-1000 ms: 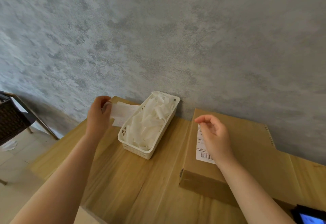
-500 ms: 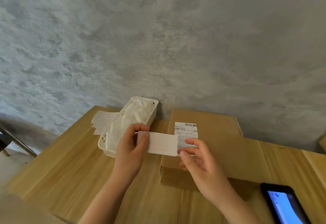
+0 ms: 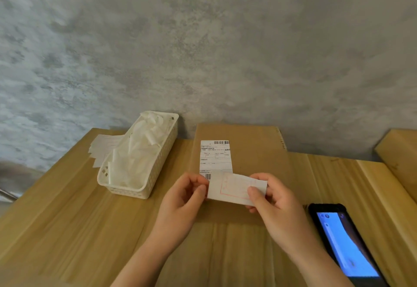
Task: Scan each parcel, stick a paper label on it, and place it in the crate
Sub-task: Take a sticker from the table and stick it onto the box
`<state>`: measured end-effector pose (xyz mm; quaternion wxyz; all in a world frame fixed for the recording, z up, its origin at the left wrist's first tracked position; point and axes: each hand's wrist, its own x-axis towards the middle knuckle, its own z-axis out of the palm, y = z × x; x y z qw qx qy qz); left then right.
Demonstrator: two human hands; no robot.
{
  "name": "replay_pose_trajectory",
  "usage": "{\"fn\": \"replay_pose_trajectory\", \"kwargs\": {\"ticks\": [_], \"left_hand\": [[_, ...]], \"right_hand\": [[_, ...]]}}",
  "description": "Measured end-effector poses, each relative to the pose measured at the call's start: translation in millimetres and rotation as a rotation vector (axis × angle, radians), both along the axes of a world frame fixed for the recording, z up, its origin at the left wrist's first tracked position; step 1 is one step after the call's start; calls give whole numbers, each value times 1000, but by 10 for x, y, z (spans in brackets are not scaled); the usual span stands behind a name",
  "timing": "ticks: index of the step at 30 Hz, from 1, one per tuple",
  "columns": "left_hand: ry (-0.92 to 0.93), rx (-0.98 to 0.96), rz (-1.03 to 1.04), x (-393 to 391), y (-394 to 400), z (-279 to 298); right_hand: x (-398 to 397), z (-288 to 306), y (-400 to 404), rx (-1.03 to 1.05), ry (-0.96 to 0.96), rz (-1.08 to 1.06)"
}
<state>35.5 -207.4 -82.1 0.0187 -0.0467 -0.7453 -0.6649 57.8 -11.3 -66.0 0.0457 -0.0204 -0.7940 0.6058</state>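
Note:
A flat brown cardboard parcel (image 3: 255, 158) lies on the wooden table against the wall, with a white printed shipping label (image 3: 215, 155) on its top. Over the parcel's near end I hold a small white paper label (image 3: 233, 187) with a red frame printed on it. My left hand (image 3: 182, 201) pinches its left edge and my right hand (image 3: 274, 205) pinches its right end, thumb on top. The label hides the lower part of the shipping label.
A white plastic basket (image 3: 140, 187) full of crumpled white backing paper stands left of the parcel, with loose paper labels (image 3: 102, 146) behind it. A black handheld scanner (image 3: 345, 243) with a lit blue screen lies at the right. A wooden crate edge (image 3: 397, 151) shows far right.
My left hand brought the paper label from the stack at the left over to the parcel. My right hand has taken its other end, and the view has turned right.

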Motion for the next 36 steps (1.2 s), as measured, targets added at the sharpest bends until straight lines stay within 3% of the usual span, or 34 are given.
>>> {"fn": "replay_pose_trajectory", "kwargs": {"ticks": [15,36], "left_hand": [[97,-158,-109,23,-23,-31],[102,-150,-118,31,-37,-67]], "right_hand": [[7,-8,39,34,60,-26],[-25,-15,36,59,62,0]]}}
